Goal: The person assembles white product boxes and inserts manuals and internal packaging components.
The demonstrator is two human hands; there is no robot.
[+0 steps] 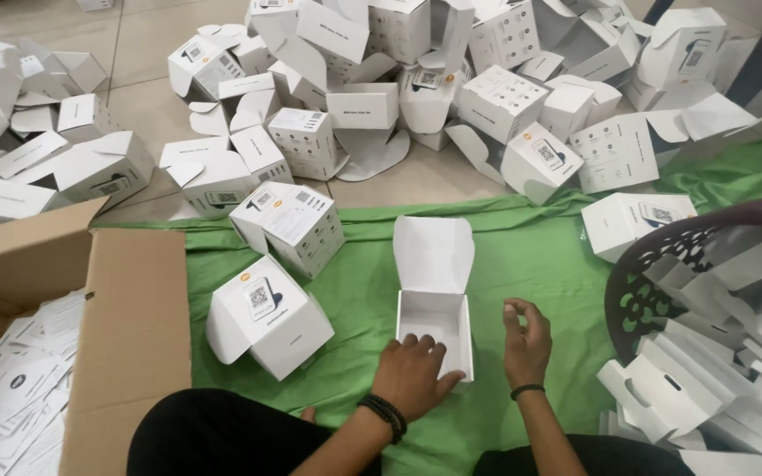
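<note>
A person sits on a green cloth (522, 264) spread over the floor. An open white box (434, 304), lid flap raised, lies near the cloth's near edge. The left hand (414, 375) rests flat against the box's near left corner, fingers spread. The right hand (526, 339) hovers just right of the box, fingers loosely curled, holding nothing. A cardboard carton (134, 326) stands at the cloth's left edge, a dark basket (654, 264) at the right.
</note>
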